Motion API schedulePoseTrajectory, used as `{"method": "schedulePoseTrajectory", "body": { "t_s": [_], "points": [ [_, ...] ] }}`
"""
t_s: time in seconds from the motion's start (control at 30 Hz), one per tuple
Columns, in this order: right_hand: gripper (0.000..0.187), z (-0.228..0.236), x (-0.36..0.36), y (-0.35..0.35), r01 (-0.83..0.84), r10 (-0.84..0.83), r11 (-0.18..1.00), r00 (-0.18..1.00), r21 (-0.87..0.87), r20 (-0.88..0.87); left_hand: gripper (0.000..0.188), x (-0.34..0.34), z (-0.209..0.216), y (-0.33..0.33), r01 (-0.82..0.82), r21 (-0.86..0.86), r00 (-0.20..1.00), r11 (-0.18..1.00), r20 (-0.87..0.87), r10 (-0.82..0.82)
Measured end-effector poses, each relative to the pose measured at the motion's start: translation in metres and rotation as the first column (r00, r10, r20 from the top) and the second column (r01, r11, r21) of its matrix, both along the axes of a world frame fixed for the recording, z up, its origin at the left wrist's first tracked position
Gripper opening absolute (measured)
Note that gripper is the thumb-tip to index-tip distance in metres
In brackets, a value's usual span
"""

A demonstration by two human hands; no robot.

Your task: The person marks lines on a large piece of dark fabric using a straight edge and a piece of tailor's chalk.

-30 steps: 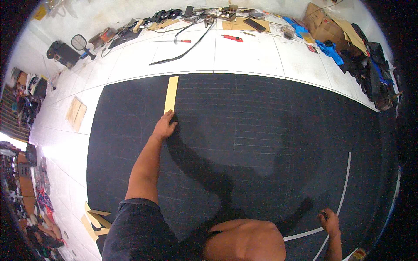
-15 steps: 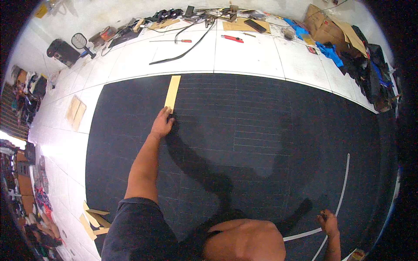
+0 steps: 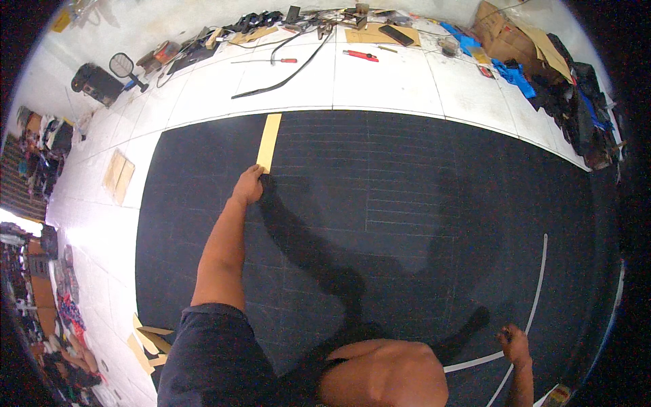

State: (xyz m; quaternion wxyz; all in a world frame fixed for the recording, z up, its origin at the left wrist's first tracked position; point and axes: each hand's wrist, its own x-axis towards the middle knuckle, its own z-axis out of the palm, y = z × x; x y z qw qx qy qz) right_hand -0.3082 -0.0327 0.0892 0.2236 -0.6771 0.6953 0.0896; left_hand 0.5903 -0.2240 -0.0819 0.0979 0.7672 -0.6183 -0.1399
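Note:
A large black sheet of material (image 3: 196, 271) with thin pale ruled lines lies flat before me. On its far edge rests a narrow yellow card strip (image 3: 271, 139). My left hand (image 3: 249, 183) reaches far forward, its closed fingers on the near left corner of that strip. At the lower right, my right hand (image 3: 515, 344) is raised with curled fingers; what they hold, if anything, is too small to make out. Beneath and beside it, a long white ruler (image 3: 539, 285) crosses another white strip (image 3: 475, 362) on the black sheet.
Several yellow card pieces (image 3: 150, 346) lie at the lower left edge. Beyond the sheet, on white tiles, are a screwdriver (image 3: 288, 61), a black strap (image 3: 288, 83), a red cutter knife (image 3: 361, 55) and a phone (image 3: 396, 35). A cardboard box (image 3: 498, 30) stands far right.
My left fingers have drawn back from atop the yellow strip to its near corner. The strip lies in about the same place. My right hand has barely moved.

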Motion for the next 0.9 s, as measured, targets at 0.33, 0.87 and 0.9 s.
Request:
{"method": "schedulePoseTrajectory", "body": {
  "t_s": [0.33, 0.87, 0.9],
  "points": [
    [0.03, 0.003, 0.002, -0.005, -0.041, 0.044, 0.998, 0.997, 0.054, -0.061, 0.055, -0.003, -0.003, 0.0, 0.002, -0.011, 1.0, 1.0, -0.018, -0.002],
    [0.04, -0.006, -0.001, -0.002, -0.029, 0.032, 0.998, 0.998, 0.065, -0.056, 0.055, -0.005, -0.004, 0.003, -0.032, 0.032, 0.998, 0.999, 0.063, 0.03],
    [0.04, -0.006, -0.009, 0.001, -0.027, 0.03, 0.999, 0.998, 0.043, -0.059, 0.054, -0.018, -0.002, 0.002, -0.058, 0.063, 0.995, 0.996, 0.085, 0.052]
  ]
}}
